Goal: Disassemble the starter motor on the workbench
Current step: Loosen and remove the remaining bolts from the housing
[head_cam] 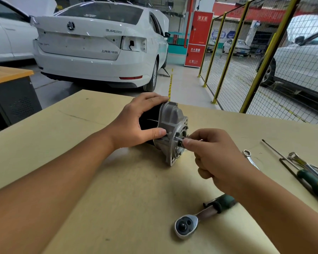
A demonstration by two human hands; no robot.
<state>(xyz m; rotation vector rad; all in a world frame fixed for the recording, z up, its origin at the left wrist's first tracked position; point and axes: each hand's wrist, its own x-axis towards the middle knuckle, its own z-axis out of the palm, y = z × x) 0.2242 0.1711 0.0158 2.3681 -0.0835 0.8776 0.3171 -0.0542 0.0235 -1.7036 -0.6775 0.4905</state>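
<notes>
Desk [81, 162]: tan board top; I see it carrying the motor and loose tools.
Motor [171, 129]: lies on its side mid-desk, silver nose housing toward my right, black body under my left hand.
Left hand [136, 123]: wrapped over the black body, thumb by the housing flange, steadying it.
Right hand [215, 154]: fingertips pinch a thin bolt [180, 139] sticking out of the housing face.
Ratchet [187, 223]: lying near me, set down, untouched.
Screwdrivers [314, 182]: at the far right, with a wrench [248, 156] beside them.
Progress: early, I judge; housing and body are joined, one bolt coming out, the rest left.
Containers: none in view; no tray for parts.
</notes>
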